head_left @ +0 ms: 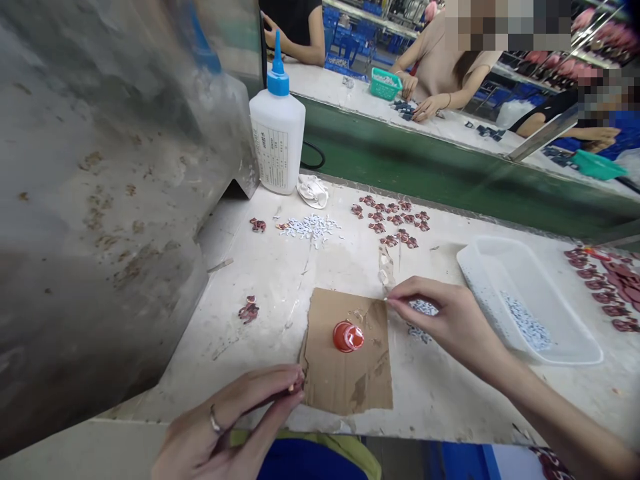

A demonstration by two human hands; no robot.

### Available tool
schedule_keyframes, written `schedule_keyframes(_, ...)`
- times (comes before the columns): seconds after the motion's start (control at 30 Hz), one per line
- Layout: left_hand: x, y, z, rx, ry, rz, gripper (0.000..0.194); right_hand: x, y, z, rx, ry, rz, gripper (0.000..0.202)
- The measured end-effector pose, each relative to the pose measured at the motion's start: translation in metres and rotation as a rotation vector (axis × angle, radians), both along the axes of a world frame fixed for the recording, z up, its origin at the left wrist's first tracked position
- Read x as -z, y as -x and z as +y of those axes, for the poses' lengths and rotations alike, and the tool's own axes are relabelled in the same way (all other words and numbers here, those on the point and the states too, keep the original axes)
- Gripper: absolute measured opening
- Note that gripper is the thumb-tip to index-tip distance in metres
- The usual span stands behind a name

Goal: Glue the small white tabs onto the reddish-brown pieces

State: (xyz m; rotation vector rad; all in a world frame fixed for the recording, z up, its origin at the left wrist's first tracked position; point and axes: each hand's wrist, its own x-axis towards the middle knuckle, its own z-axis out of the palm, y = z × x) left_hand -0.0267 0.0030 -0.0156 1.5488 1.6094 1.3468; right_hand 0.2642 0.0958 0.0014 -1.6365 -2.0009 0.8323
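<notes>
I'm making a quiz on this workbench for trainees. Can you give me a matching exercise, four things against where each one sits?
Things:
1. glue bottle
2. red cap
3. tray
4. green basket

Places:
A. on the cardboard
B. on the far table, by another person's hand
C. right of the right hand
D. upright at the bench's back edge, beside the metal housing

Pairs: 1-D, 2-A, 3-C, 4-B

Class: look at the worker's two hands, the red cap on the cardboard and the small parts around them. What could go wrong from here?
1. The right hand pinches something tiny above loose white pieces; a brush might scatter them.
2. The red cap sits between both hands on the cardboard; the left hand, at its edge, could shift it and tip the cap.
3. The glue bottle stands near the table's back edge and could topple.
</notes>
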Motion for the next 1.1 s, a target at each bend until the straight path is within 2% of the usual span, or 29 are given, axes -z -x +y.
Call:
schedule_keyframes(0.17,0.004,0.002,0.000,0.163,0.118,0.026,0.026,-0.012,0.029,-0.023,-0.061,0.033,0.218,0.007)
schedule_keyframes(0.27,0.007,0.005,0.000,0.253,0.120,0.087,0.031,-0.011,0.037,-0.030,-0.107,-0.036,0.238,0.009)
schedule_keyframes(0.33,0.008,0.005,0.001,0.269,0.081,0.102,0.033,-0.009,0.038,-0.032,-0.139,-0.083,0.213,0.013)
schedule_keyframes(0.5,0.008,0.003,0.001,0.241,0.062,0.073,0.039,-0.006,0.039,-0.035,-0.150,-0.171,0.136,0.020)
schedule_keyframes(0.67,0.003,-0.008,0.003,0.086,0.132,0.039,0.030,-0.005,0.037,-0.035,-0.206,-0.188,0.087,0.023)
schedule_keyframes(0.77,-0.001,-0.019,0.008,0.045,0.149,0.024,0.032,-0.004,0.036,-0.035,-0.226,-0.205,0.071,0.022)
schedule_keyframes(0.97,-0.001,-0.020,0.009,0.072,0.146,0.025,0.029,-0.004,0.036,-0.035,-0.199,-0.227,0.089,0.018)
schedule_keyframes(1.1,0.002,-0.011,0.006,0.213,0.098,0.042,0.020,-0.006,0.039,-0.037,-0.166,-0.235,0.133,0.019)
